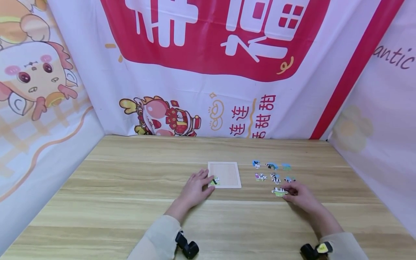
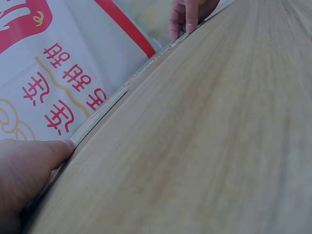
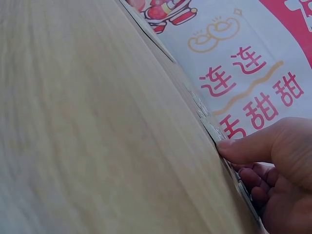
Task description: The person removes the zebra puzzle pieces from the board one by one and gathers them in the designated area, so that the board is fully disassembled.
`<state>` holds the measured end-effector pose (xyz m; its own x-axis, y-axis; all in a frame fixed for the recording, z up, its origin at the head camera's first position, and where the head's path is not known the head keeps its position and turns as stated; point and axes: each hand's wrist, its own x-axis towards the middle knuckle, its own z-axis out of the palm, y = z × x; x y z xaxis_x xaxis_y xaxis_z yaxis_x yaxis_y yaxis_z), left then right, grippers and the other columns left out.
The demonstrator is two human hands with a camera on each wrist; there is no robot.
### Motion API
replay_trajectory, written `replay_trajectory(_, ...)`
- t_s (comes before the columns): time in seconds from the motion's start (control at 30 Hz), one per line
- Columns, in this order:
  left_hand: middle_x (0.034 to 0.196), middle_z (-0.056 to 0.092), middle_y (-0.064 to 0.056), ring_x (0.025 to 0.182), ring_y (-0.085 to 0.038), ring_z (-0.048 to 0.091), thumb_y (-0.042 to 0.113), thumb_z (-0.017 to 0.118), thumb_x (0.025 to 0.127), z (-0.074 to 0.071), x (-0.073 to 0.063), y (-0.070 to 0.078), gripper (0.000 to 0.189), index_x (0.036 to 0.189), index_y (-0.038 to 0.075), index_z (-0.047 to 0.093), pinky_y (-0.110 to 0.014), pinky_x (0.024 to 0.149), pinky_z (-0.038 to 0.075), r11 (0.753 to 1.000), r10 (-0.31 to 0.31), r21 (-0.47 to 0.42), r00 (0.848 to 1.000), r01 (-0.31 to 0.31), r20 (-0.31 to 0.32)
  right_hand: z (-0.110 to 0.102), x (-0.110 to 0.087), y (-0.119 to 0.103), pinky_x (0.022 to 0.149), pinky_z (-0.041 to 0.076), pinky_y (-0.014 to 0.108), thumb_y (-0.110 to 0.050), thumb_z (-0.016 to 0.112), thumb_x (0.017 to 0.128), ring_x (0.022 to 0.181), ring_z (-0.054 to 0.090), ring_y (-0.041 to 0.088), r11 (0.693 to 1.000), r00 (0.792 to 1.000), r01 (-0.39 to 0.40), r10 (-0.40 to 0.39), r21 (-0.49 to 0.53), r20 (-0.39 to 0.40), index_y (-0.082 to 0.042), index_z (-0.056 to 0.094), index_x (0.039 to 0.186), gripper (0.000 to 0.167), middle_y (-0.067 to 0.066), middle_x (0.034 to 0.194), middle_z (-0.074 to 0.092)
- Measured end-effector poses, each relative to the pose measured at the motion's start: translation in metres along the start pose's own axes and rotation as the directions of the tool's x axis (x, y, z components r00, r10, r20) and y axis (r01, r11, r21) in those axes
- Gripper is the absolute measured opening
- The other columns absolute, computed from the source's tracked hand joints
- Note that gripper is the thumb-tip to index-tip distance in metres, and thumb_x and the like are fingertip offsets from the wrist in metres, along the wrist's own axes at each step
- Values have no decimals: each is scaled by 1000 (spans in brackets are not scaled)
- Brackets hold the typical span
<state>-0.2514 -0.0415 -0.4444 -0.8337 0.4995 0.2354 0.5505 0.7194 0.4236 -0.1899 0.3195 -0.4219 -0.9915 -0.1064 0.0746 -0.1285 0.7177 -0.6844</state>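
Note:
A square wooden puzzle tray [image 1: 227,175] lies on the table, with one puzzle piece [image 1: 215,181] in its near left corner. My left hand [image 1: 196,187] rests at the tray's left side, fingers lightly bent along the frame. In the left wrist view, the left thumb [image 2: 58,152] touches the tray's edge. To the right of the tray, my right hand [image 1: 300,196] pinches the right end of a green, black and white puzzle piece [image 1: 279,191]. The right wrist view shows the right thumb [image 3: 239,150] at a thin edge; the piece's face is hidden there.
Several loose puzzle pieces lie in rows right of the tray, among them a zebra-striped piece [image 1: 275,178], a pink and white piece [image 1: 260,177] and a blue-green piece [image 1: 286,166]. Printed cloth [image 1: 195,83] hangs behind the wooden table [image 1: 146,159] and along its sides.

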Motion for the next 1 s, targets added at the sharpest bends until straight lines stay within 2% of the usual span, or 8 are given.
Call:
replay_trajectory(0.23,134,32,-10,124,-27,23,38,51,85,0,0,0,44,122,15,50,-45,100,12,1000,0,-3,1000,0,-5,-2,1,-4,67,40,32,-7,65,73,79,46,19,1000,999,-30,30,-5,23,-1,58,102,30,7,89,53)
replay_trajectory(0.47,134,32,-10,124,-26,23,38,50,85,0,-1,0,44,122,15,50,-44,101,12,1000,2,-4,1000,-2,-3,-7,1,-7,68,41,31,-12,66,74,80,47,21,993,995,-88,82,83,62,3,53,108,40,9,90,53)
replay_trajectory(0.57,134,33,-10,124,-26,23,38,50,85,0,-1,0,44,122,15,50,-44,100,12,1000,5,-6,1000,-5,-5,-10,2,-10,67,42,31,-15,64,75,81,48,20,993,992,-103,99,60,76,2,52,110,41,8,90,53)
replay_trajectory(0.8,133,33,-11,124,-27,24,37,51,84,0,0,-1,44,121,14,51,-44,100,13,1000,8,-22,1000,-8,-13,-14,7,-21,63,45,30,-16,63,78,80,51,20,996,992,-88,88,0,87,3,51,112,41,7,88,55)
replay_trajectory(1.0,131,37,-14,122,-29,27,37,57,81,-2,1,-8,48,120,9,52,-45,99,16,996,13,-87,999,-16,-44,-8,18,-46,63,44,29,-22,62,80,80,50,18,999,995,-35,39,-42,87,-3,55,112,38,4,87,55)
